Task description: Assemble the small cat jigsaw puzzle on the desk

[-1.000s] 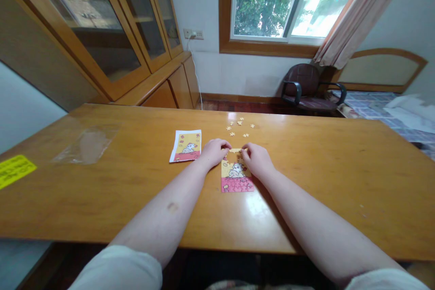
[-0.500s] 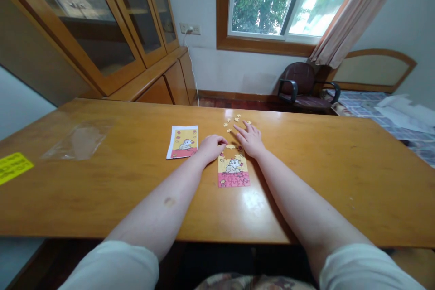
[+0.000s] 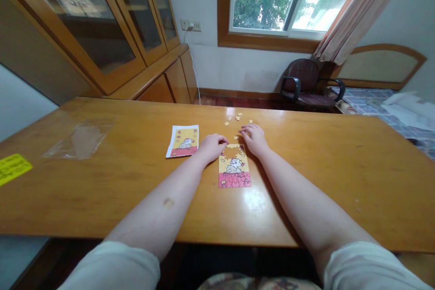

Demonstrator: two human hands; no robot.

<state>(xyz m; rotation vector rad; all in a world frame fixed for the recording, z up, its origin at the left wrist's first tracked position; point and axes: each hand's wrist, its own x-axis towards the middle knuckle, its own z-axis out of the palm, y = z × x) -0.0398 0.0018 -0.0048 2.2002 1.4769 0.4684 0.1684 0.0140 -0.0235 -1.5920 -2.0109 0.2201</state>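
Note:
A partly assembled jigsaw puzzle (image 3: 234, 179) lies on the table, showing a white cartoon animal on yellow above a pink band. Its upper part has a gap inside the border. My left hand (image 3: 212, 146) rests at its upper left edge with fingers curled together; whatever is between the fingertips is hidden. Just above the puzzle's top edge lies a loose puzzle piece (image 3: 236, 137). My right hand (image 3: 254, 139) is beside that piece, at the upper right corner, fingers bent and slightly apart. Several other loose pieces (image 3: 238, 118) are scattered farther back.
Left of the puzzle lies a printed picture card (image 3: 185, 140) with the same design. A clear plastic bag (image 3: 79, 140) and a yellow label (image 3: 14, 168) are on the left of the wooden table (image 3: 136, 118). Beyond stand a glass-door cabinet (image 3: 136, 63) and a chair (image 3: 302, 84).
My right hand has drawn back a little, its fingers bending in. One loose piece has moved right and nearer to the puzzle's top edge. My left hand stays almost in place.

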